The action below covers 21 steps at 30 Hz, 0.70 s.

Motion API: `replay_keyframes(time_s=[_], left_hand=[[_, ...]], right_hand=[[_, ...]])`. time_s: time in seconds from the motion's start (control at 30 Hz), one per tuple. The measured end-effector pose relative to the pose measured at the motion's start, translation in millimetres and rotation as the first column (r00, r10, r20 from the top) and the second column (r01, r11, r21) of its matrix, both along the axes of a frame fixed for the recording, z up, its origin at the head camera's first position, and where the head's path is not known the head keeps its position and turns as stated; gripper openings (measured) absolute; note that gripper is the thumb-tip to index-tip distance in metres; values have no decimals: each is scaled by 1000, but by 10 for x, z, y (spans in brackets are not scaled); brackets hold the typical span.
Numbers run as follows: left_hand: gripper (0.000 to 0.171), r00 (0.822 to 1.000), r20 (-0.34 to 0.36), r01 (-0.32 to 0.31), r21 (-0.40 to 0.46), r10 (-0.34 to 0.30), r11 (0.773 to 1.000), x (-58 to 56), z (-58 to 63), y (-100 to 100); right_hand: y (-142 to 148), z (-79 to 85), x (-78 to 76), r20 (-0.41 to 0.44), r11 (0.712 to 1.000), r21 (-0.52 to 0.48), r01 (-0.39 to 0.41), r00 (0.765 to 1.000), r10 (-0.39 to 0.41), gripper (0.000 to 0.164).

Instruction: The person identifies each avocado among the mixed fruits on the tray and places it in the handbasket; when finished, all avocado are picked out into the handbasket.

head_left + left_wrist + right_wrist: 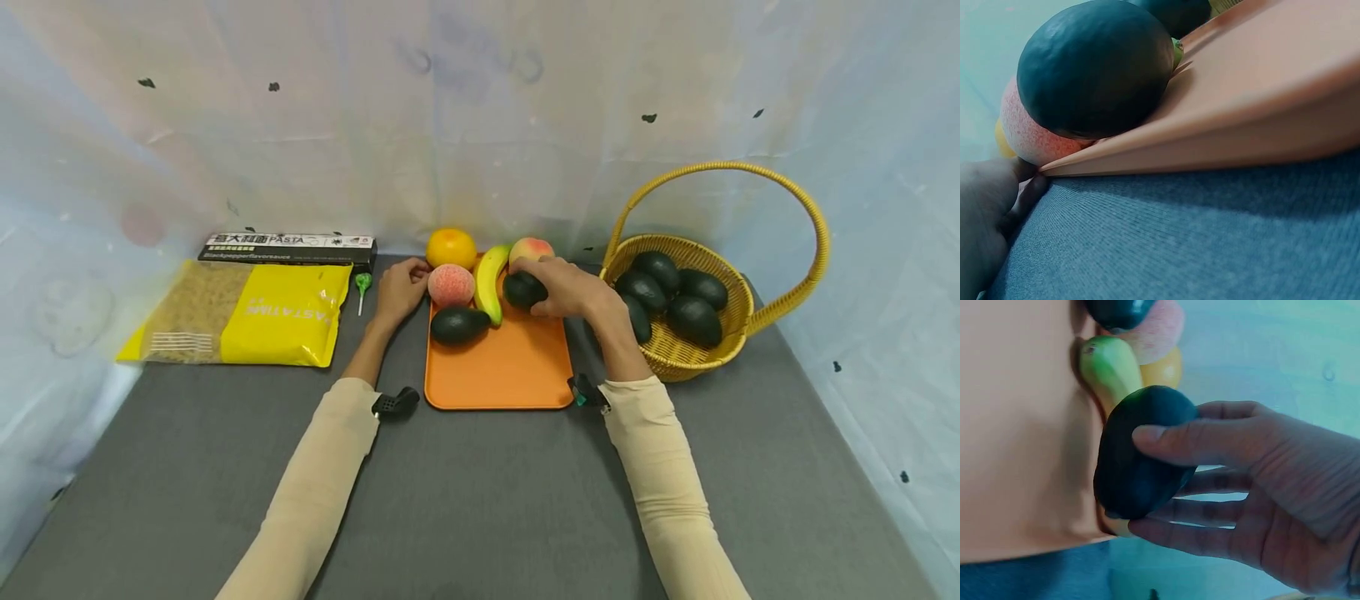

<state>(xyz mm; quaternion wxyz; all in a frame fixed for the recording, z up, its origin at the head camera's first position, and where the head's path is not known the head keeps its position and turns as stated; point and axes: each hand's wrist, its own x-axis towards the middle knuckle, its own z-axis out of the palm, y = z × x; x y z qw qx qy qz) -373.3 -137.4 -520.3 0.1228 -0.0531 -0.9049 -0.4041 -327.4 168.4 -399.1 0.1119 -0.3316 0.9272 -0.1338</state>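
Between the thumb and fingers of my right hand is a dark avocado, held over the right back part of the orange tray. My left hand is at the tray's left edge, thumb and finger pinching the rim in the left wrist view. On the tray, another avocado lies in front of a pink peach, with an orange behind. A banana lies lengthwise at the middle. A second peach sits at the back right, partly hidden by my right hand.
To the right stands a yellow wicker basket with a tall handle, holding several avocados. At left lie a yellow pasta bag, a black-and-white pasta box and a green lollipop. A pale curtain hangs behind.
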Motion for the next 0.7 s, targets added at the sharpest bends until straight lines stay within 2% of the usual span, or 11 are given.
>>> replay_keyframes(time_s=[0.27,0.47,0.7], left_hand=[[29,1000,-11,4,8,-4,1000,-10,-7,9],[29,1000,5,1,-2,-1,1000,17,-37,-14],[29,1000,3,7,18,-7,1000,18,-45,-7]], right_hand=[[144,264,130,-60,998,-61,30,998,-34,68],[322,468,298,-45,991,-127,43,998,-49,69],[610,703,505,-60,980,-144,139,987,-149,67]])
